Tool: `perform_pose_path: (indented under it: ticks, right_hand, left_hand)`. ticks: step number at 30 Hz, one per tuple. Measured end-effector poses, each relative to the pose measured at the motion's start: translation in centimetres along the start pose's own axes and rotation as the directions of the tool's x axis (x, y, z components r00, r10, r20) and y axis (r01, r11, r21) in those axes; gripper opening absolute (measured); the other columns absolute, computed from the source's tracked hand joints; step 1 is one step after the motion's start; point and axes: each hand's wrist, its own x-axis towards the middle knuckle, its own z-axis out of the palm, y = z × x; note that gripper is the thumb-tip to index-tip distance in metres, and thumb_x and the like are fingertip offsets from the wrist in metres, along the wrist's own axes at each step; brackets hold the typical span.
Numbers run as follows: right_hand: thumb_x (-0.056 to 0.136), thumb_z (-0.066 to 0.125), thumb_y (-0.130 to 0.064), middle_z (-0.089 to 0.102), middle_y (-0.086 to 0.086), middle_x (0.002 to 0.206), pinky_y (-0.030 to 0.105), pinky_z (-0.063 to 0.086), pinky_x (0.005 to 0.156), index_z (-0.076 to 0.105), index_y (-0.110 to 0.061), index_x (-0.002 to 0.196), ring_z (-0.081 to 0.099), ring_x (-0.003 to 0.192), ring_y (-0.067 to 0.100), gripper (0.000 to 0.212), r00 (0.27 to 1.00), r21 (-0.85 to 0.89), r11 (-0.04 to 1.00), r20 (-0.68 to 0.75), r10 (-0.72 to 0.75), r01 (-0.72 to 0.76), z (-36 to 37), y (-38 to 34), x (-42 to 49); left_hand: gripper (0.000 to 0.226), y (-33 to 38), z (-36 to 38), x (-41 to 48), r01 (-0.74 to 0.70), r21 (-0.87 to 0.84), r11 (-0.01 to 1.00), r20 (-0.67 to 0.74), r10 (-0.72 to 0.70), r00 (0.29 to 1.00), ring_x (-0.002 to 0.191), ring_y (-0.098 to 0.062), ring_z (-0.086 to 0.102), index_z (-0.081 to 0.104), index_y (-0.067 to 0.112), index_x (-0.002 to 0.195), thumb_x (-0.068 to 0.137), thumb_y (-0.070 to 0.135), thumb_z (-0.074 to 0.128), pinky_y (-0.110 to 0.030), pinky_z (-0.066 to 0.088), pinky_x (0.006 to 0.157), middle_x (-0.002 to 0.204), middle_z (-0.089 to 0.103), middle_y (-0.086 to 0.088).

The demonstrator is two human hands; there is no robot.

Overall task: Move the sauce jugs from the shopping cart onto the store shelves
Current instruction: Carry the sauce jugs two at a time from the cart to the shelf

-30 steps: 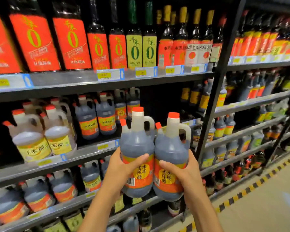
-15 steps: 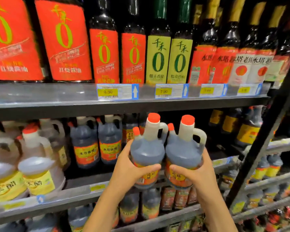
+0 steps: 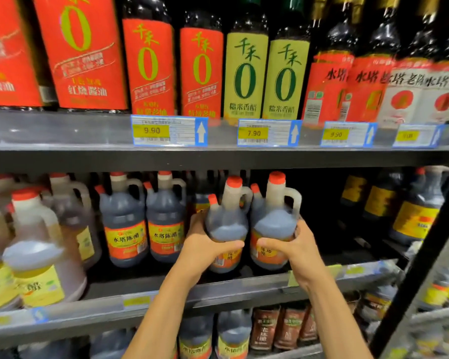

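Observation:
Two dark sauce jugs with red caps and orange labels stand side by side, upright, over the middle shelf [image 3: 218, 288]. My left hand [image 3: 205, 247] grips the left jug [image 3: 226, 221] around its belly. My right hand [image 3: 293, 250] grips the right jug [image 3: 272, 218] the same way. Both jugs are inside the shelf opening; whether their bases touch the shelf board I cannot tell. The shopping cart is out of view.
Two matching dark jugs [image 3: 145, 221] stand just left of the held pair, with pale vinegar jugs [image 3: 36, 252] further left. Tall bottles fill the upper shelf [image 3: 218, 156] overhead. Dark bottles [image 3: 405, 216] sit to the right, beside a black upright post [image 3: 420, 268].
Both hands have carried the two jugs up and forward, from in front of the shelves into the middle shelf opening. The view has moved closer to the shelves.

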Motion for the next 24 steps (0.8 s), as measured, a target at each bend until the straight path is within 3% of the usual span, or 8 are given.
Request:
perform_pose_path:
  ticks: [3, 5, 7, 8, 10, 14, 19, 24]
  right_hand:
    - [0.054, 0.095, -0.005, 0.075, -0.003, 0.106, 0.031, 0.06, 0.078, 0.06, -0.024, 0.116, 0.072, 0.099, 0.015, 0.073, 0.999, -0.009, 0.999, -0.011, 0.032, -0.032, 0.3, 1.5, 1.5]
    - [0.056, 0.093, 0.0, 0.073, -0.003, 0.106, 0.029, 0.059, 0.076, 0.059, -0.028, 0.114, 0.072, 0.097, 0.013, 0.073, 0.999, -0.028, 0.998, -0.005, 0.052, -0.052, 0.6, 2.4, 2.4]
    - [0.055, 0.091, 0.001, 0.073, 0.004, 0.109, 0.035, 0.06, 0.078, 0.059, -0.026, 0.114, 0.072, 0.096, 0.018, 0.072, 0.996, 0.016, 0.996, 0.01, 0.088, -0.088, 0.9, 3.2, 3.1]
    - [0.055, 0.088, -0.001, 0.073, 0.007, 0.109, 0.037, 0.059, 0.079, 0.059, -0.023, 0.113, 0.071, 0.097, 0.021, 0.069, 0.995, 0.043, 0.994, 0.011, 0.096, -0.097, 1.0, 3.5, 3.4]
    - [0.061, 0.082, 0.004, 0.072, 0.011, 0.109, 0.039, 0.059, 0.08, 0.06, -0.02, 0.114, 0.071, 0.099, 0.025, 0.062, 0.993, 0.085, 0.99, 0.019, 0.115, -0.116, 1.1, 4.3, 4.0]
    - [0.076, 0.059, 0.026, 0.072, 0.007, 0.108, 0.03, 0.059, 0.073, 0.059, -0.024, 0.114, 0.07, 0.101, 0.022, 0.063, 0.976, 0.119, 0.975, 0.129, 0.174, -0.19, 0.7, 5.1, 5.1]
    - [0.069, 0.075, 0.015, 0.07, 0.002, 0.11, 0.029, 0.059, 0.075, 0.051, -0.018, 0.121, 0.069, 0.105, 0.019, 0.066, 0.973, 0.143, 0.97, 0.151, 0.175, -0.197, 1.2, 5.5, 5.7]
    - [0.051, 0.091, -0.017, 0.072, 0.002, 0.114, 0.033, 0.058, 0.08, 0.054, -0.019, 0.12, 0.069, 0.107, 0.022, 0.078, 0.966, 0.139, 0.963, 0.155, 0.207, -0.229, 1.3, 5.1, 6.2]
  left_hand:
    - [0.089, -0.5, 0.6, 1.2, 0.058, -0.036, 0.998, -0.041, -0.06, 0.997, 0.104, -0.008, 0.066, 0.054, 0.032, 0.116, 0.037, 0.05, 0.088, -0.025, 0.055, 0.079, 0.113, 0.066, 0.009]
    - [0.068, -1.1, 1.0, 1.9, 0.087, -0.022, 0.996, -0.07, -0.088, 0.994, 0.094, 0.003, 0.066, 0.058, 0.036, 0.105, 0.044, 0.044, 0.088, -0.015, 0.052, 0.075, 0.102, 0.068, 0.019]
    - [0.052, -2.0, 1.4, 3.2, 0.13, 0.073, 0.989, -0.122, -0.12, 0.985, 0.096, 0.005, 0.06, 0.055, 0.034, 0.109, 0.069, 0.022, 0.086, -0.005, 0.047, 0.076, 0.105, 0.064, 0.018]
    - [0.05, -2.1, 1.6, 3.7, 0.18, 0.104, 0.978, -0.133, -0.166, 0.977, 0.108, -0.005, 0.058, 0.051, 0.025, 0.121, 0.082, 0.009, 0.077, -0.005, 0.043, 0.086, 0.118, 0.062, 0.007]
    - [0.063, -1.9, 1.5, 4.1, 0.222, 0.197, 0.955, -0.135, -0.198, 0.971, 0.134, -0.025, 0.042, 0.037, 0.003, 0.14, 0.087, 0.008, 0.07, -0.021, 0.03, 0.108, 0.141, 0.044, -0.01]
    - [0.084, -1.4, 1.3, 3.3, 0.095, 0.215, 0.972, -0.195, -0.052, 0.979, 0.131, -0.02, 0.046, 0.039, 0.01, 0.14, 0.072, 0.02, 0.086, -0.016, 0.033, 0.098, 0.137, 0.049, 0.0]
    - [0.084, -0.8, 2.4, 2.8, 0.066, 0.314, 0.947, -0.365, 0.056, 0.929, 0.136, -0.025, 0.043, 0.041, 0.011, 0.144, 0.072, 0.024, 0.083, -0.04, 0.034, 0.113, 0.145, 0.048, -0.009]
    - [0.076, -1.2, 2.5, 2.0, 0.04, 0.421, 0.906, -0.381, 0.136, 0.914, 0.13, -0.029, 0.049, 0.042, 0.01, 0.142, 0.078, 0.026, 0.08, -0.037, 0.038, 0.109, 0.139, 0.052, -0.011]
